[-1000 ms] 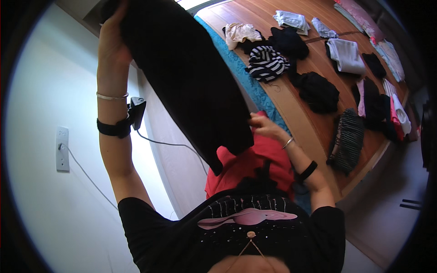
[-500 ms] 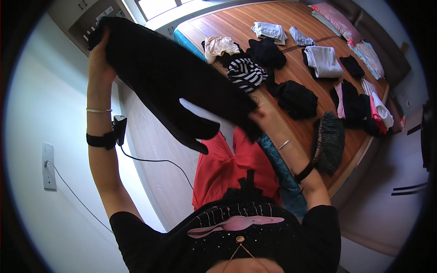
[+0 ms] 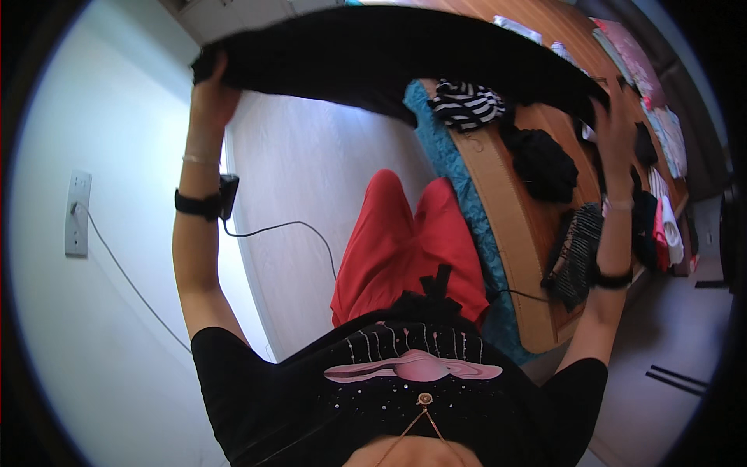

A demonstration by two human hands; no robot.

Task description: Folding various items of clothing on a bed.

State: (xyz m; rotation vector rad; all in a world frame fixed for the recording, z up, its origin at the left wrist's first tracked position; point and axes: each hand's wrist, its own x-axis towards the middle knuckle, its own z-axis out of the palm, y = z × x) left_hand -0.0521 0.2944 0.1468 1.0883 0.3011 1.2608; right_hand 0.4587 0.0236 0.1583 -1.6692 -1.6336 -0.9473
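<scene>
A long black garment (image 3: 373, 54) is stretched in the air across the top of the view; its exact kind does not show. At its left end my left hand (image 3: 217, 95) is closed on the cloth. My right hand (image 3: 616, 124) grips the other end, over the bed, a little blurred. The garment's middle sags slightly and its upper part covers some of the clothes behind it.
On the wooden bed (image 3: 498, 226) to my right lie a black-and-white striped garment (image 3: 467, 107), a black bundle (image 3: 545, 165) and a dark patterned one (image 3: 576, 253). Pillows (image 3: 630, 54) rest beyond. A cable runs from the wall socket (image 3: 77, 214) at left.
My right hand has swung far up and right with its end of the black garment, pulling it wide. My left hand has shifted slightly right and down. The view has turned a little.
</scene>
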